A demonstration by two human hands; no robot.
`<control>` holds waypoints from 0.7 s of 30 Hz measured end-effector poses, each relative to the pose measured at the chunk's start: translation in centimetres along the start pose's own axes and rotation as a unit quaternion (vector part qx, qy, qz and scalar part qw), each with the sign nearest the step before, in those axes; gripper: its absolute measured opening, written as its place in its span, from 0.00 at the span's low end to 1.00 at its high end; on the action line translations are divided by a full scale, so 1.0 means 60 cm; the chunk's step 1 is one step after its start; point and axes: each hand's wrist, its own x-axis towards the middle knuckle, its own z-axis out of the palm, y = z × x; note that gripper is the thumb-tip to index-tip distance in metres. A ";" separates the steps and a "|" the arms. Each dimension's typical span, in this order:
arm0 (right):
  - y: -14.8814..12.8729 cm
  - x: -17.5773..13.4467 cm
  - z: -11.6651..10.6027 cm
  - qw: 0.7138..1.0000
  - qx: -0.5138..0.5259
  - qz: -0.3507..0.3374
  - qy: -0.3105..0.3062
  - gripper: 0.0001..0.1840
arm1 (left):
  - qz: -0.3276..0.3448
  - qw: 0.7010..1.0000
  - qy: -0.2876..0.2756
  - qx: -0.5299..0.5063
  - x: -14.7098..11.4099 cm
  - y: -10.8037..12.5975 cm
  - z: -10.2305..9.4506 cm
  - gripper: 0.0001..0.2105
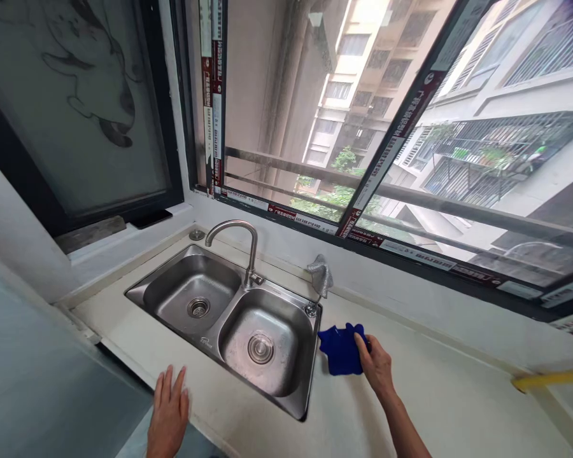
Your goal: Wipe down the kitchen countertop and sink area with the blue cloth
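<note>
My right hand (376,364) grips the right edge of a dark blue cloth (342,351), fingers closed over it. The cloth hangs or lies spread just right of the sink, over the pale countertop (348,420); whether its lower edge touches the counter I cannot tell. At the counter's front edge, my left hand (169,407) rests with its fingers stretched out and nothing held. Between the hands is a steel double-bowl sink (224,337), each bowl with a drain. A curved steel faucet (252,254) rises behind the divider.
A grey cloth (319,275) hangs by the wall behind the sink. A dark flat object (151,219) lies on the left ledge. A yellow pipe (551,380) juts in at the right. Large windows (286,159) with dark frames line the back above the counter.
</note>
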 end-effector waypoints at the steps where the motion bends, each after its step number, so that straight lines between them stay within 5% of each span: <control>1: 0.001 0.005 0.001 1.000 -0.001 0.011 0.017 0.37 | 0.004 1.000 0.002 0.002 -0.001 0.000 0.000 0.26; 6: 0.051 -0.024 0.004 0.993 -0.055 0.081 0.063 0.35 | 0.001 1.000 0.004 0.008 -0.002 -0.004 0.002 0.27; 10: 0.102 -0.071 0.000 0.992 -0.090 0.068 0.057 0.36 | 0.005 1.000 -0.010 0.012 0.000 -0.005 0.000 0.26; 14: 0.119 -0.069 0.016 0.987 -0.125 -0.093 0.050 0.38 | -0.043 0.997 -0.047 0.037 0.004 0.006 -0.009 0.25; 17: 0.116 -0.051 0.045 0.955 -0.186 -0.231 0.016 0.33 | -0.090 0.988 -0.089 0.087 0.006 0.016 -0.018 0.24; 21: 0.109 -0.041 0.085 0.923 -0.278 -0.264 -0.024 0.28 | -0.054 0.984 -0.095 0.141 0.015 0.006 -0.030 0.24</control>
